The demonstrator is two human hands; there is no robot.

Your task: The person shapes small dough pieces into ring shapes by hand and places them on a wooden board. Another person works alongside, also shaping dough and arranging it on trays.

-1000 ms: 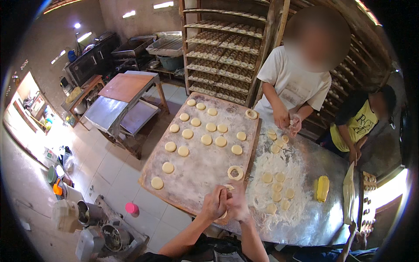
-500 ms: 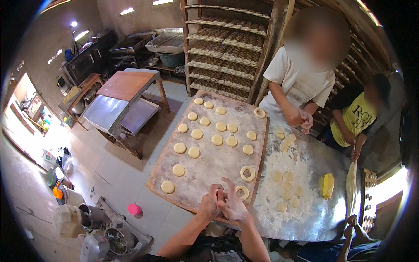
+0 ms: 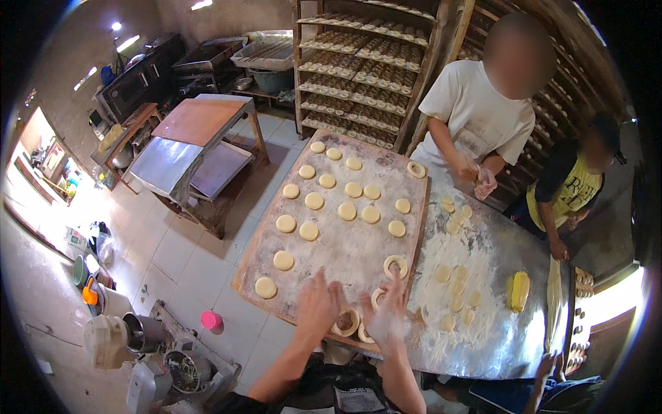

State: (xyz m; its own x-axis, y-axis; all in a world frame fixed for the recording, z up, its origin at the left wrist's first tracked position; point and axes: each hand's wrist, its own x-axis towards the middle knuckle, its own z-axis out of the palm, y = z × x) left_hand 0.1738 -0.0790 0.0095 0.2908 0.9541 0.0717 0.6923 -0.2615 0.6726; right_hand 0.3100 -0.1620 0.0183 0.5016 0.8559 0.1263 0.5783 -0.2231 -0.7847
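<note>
A floured wooden board [image 3: 331, 255] lies before me with several flat dough rounds [image 3: 308, 230] spread over it. My left hand [image 3: 318, 303] hovers or rests over its near part, fingers spread and holding nothing. Beside it, my right hand [image 3: 386, 314] is also open, its fingers stretched out and partly covering a dough ring [image 3: 376, 298]. Between my wrists lies another dough ring [image 3: 346, 322], with one more next to it at the near edge. Further up the right side are a dough ring [image 3: 394, 266] and, in the far corner, another ring [image 3: 416, 170].
Right of the board, a floured metal table [image 3: 496, 338] holds more dough rounds [image 3: 448, 322] and a yellow block [image 3: 520, 292]. A person in white [image 3: 476, 124] stands across; other people handle a long dough strip [image 3: 554, 303]. Tray racks [image 3: 358, 76] stand behind; mixers [image 3: 148, 345] are lower left.
My hands were pressed together above the near edge; now they are apart with fingers spread. Dough rings at the near edge have come into sight. The view has shifted slightly.
</note>
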